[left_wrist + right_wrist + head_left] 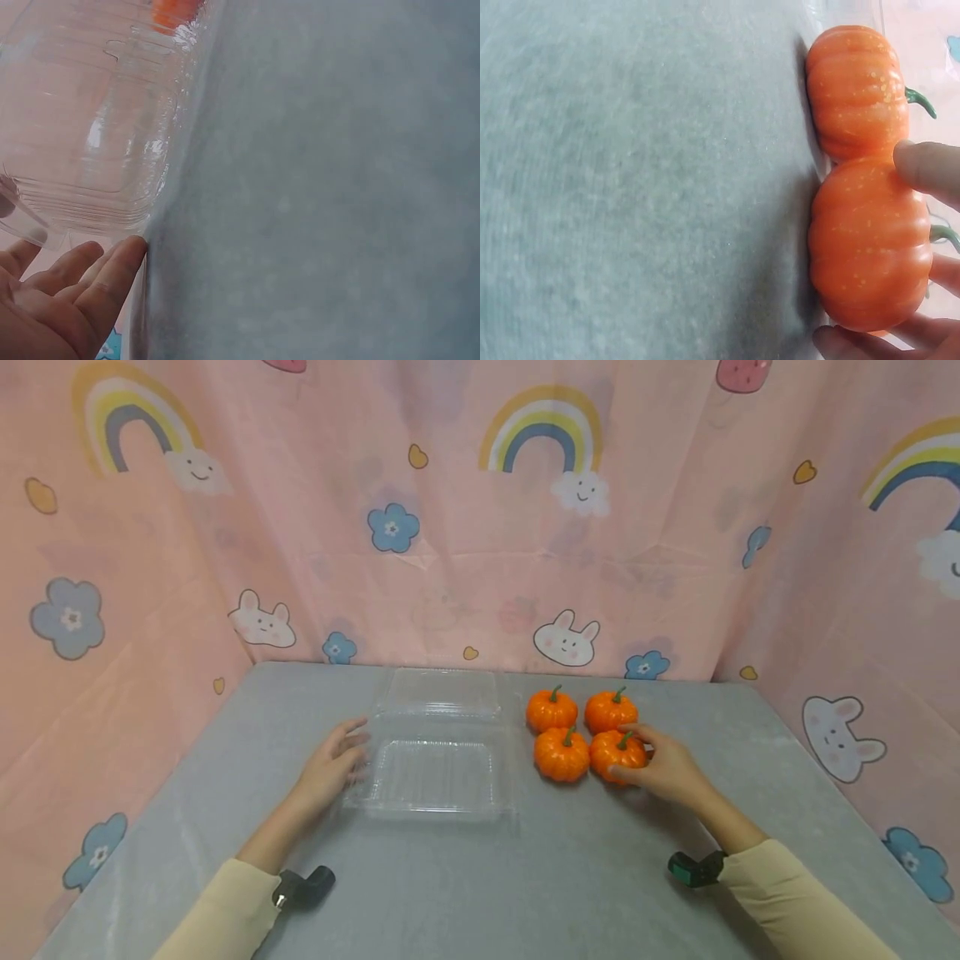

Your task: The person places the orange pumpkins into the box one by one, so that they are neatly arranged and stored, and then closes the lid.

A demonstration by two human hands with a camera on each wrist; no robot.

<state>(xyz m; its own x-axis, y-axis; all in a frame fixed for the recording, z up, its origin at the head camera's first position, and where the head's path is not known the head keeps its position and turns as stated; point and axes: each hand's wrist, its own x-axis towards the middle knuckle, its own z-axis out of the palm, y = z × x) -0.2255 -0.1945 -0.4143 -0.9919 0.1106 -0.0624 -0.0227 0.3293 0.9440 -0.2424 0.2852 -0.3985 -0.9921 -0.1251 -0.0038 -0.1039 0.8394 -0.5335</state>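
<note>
Four is not needed to say: several small orange pumpkins with green stems stand grouped right of centre in the head view. My right hand (667,768) grips the front right pumpkin (617,755), thumb on its near side and fingers around the far side. In the right wrist view this pumpkin (870,244) rests against its neighbour (857,90). A clear plastic clamshell box (433,814) lies opened out, its lid part (442,689) toward the back. At the box's left edge is my left hand (330,768), fingers loosely extended, fingertips (133,247) right at the plastic rim.
The front left pumpkin (561,755) and two back pumpkins (551,712) stand close around the gripped one. A grey cloth (480,893) covers the table. Pink printed curtains (465,577) rise behind and at both sides.
</note>
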